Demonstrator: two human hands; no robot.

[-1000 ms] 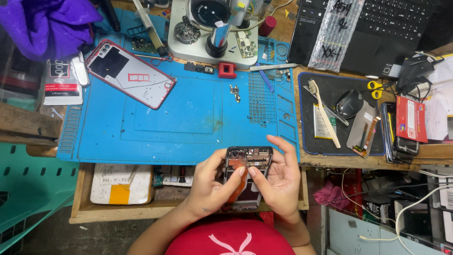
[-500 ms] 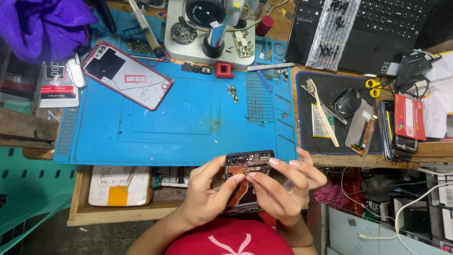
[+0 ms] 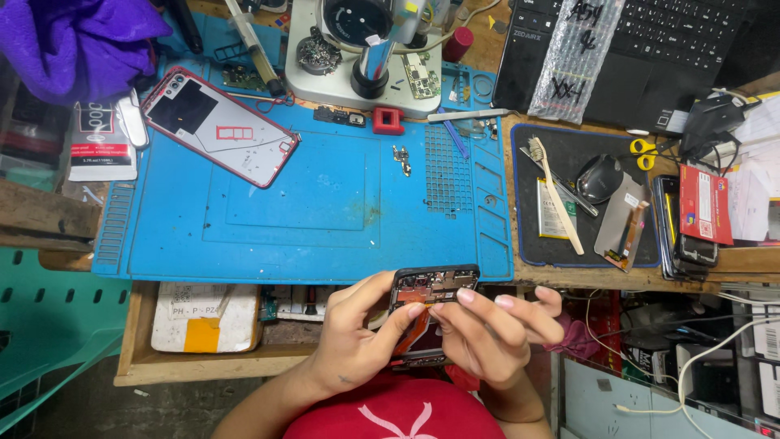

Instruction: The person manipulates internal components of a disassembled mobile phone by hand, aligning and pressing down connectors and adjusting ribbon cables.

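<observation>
An opened phone (image 3: 432, 302) with its back cover off shows dark circuit boards and an orange ribbon cable inside. It is held upright-tilted just below the near edge of the blue work mat (image 3: 309, 211), gripped between both hands.

Both hands covered most of the opened phone (image 3: 433, 289), so only its top end and a strip of orange inside showed; whatever the fingertips (image 3: 465, 296) pressed there was too small to tell. The purple cloth (image 3: 73, 41), the microscope (image 3: 366, 41) and the black keyboard (image 3: 650, 41) were cut off by the top edge, and the green plastic crate (image 3: 41, 325) by the left edge. The loose small parts (image 3: 401, 158) on the blue work mat (image 3: 292, 211) were too small to identify.
</observation>
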